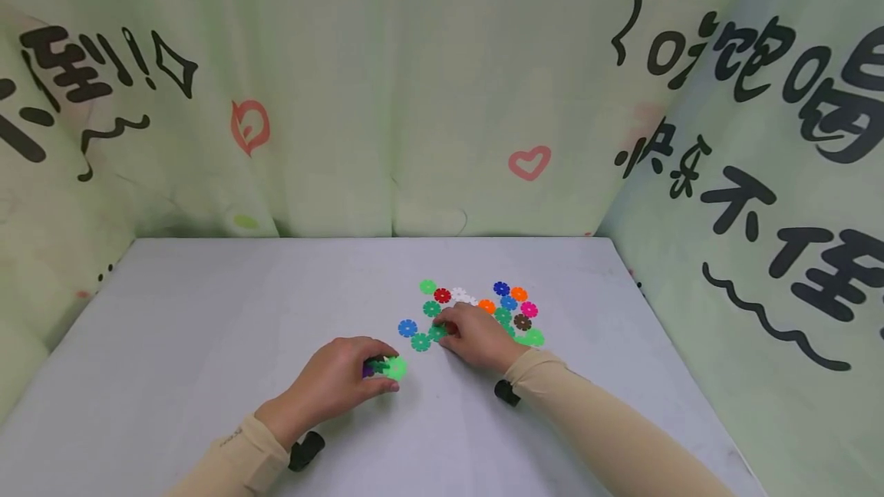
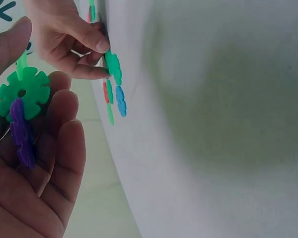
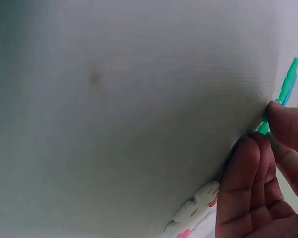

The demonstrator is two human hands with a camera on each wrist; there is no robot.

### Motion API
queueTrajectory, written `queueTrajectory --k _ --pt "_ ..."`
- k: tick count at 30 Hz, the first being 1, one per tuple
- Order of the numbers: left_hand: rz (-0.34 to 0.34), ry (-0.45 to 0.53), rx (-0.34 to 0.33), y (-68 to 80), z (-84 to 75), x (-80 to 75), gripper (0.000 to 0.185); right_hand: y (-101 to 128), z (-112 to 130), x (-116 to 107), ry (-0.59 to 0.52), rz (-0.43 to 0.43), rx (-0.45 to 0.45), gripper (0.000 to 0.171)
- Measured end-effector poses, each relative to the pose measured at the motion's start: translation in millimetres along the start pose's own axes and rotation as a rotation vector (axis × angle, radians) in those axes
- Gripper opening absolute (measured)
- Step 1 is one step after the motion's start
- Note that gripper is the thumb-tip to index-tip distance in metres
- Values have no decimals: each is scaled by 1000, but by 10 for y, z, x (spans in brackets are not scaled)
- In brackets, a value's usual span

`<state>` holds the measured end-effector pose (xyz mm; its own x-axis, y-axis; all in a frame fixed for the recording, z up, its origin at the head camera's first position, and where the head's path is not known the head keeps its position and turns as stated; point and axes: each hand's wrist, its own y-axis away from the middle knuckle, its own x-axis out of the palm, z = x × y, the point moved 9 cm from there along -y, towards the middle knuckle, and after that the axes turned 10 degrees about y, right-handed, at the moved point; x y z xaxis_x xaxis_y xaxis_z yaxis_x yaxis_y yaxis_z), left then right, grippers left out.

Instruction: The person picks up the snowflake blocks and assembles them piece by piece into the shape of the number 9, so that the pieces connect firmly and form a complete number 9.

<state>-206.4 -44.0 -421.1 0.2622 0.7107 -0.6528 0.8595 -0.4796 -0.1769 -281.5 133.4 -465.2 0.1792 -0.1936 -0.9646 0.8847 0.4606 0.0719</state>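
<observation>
My left hand (image 1: 382, 364) holds a small cluster of joined snowflake discs just above the table: a light green disc (image 2: 24, 91) slotted with a purple disc (image 2: 21, 134), thumb on one side and fingers on the other. My right hand (image 1: 443, 328) reaches to the edge of a pile of coloured discs (image 1: 507, 305) and pinches a dark green disc (image 1: 437, 333) lying on the table between thumb and forefinger. In the left wrist view that dark green disc (image 2: 113, 67) is edge-on under the right fingertips (image 2: 97, 45). A blue disc (image 1: 407, 327) lies just left of it.
The discs lie on a grey table (image 1: 207, 313), mostly right of centre: red (image 1: 442, 295), orange (image 1: 519, 294), pink (image 1: 529, 309), brown (image 1: 522, 322), white (image 1: 461, 295). Printed cloth walls (image 1: 414, 98) close in the back and both sides.
</observation>
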Motion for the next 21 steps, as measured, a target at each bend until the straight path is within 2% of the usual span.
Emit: queueTrajectory --k 7,14,18,21 --pt "-7 4 -13 -2 20 -14 35 -19 -8 -26 -47 21 83 22" --pt "-23 3 -6 1 -1 -36 35 37 -55 -38 -145 14 105 24" --pt "-47 -10 -29 -3 12 -56 35 177 0 -128 -201 -56 76 19" --pt "-73 -12 -64 -12 28 -80 33 324 153 -243 -269 -140 11 13"
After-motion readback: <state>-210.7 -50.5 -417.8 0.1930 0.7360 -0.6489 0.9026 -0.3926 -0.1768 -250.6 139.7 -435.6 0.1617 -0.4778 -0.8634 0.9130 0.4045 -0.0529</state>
